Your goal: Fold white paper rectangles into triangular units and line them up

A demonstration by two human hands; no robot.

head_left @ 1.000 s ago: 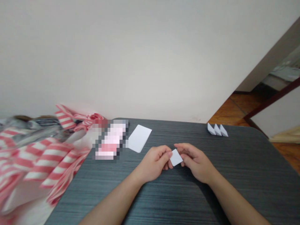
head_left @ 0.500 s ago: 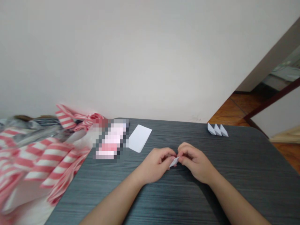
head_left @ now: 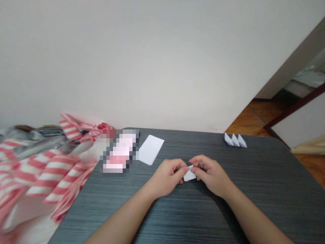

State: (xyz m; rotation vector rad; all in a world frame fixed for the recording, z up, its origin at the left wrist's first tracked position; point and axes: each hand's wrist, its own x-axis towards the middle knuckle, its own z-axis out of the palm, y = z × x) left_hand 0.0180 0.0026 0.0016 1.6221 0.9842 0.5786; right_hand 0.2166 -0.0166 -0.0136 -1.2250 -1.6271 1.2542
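Note:
Between my two hands is a small folded piece of white paper (head_left: 189, 175), held just above the dark table. My left hand (head_left: 170, 177) pinches its left side with thumb and fingers closed. On the other side my right hand (head_left: 210, 173) grips it, thumb on top and fingers curled behind. Parts of the paper are hidden under the fingertips. Beyond my left hand lies a flat stack or sheet of white paper (head_left: 151, 149). Three folded white paper pieces (head_left: 235, 140) stand in a row at the back right of the table.
A blurred-out phone-like object (head_left: 120, 151) rests beside the white sheet. The dark wood-grain table (head_left: 162, 217) meets a pale wall (head_left: 162, 67) at its back edge. Red-and-white striped cloth (head_left: 56, 169) is heaped left of the table.
The paper in my hands has turned so that a broader white face shows, where a narrow sliver showed before. Both hands stay nearly in place, with fingers shifted slightly.

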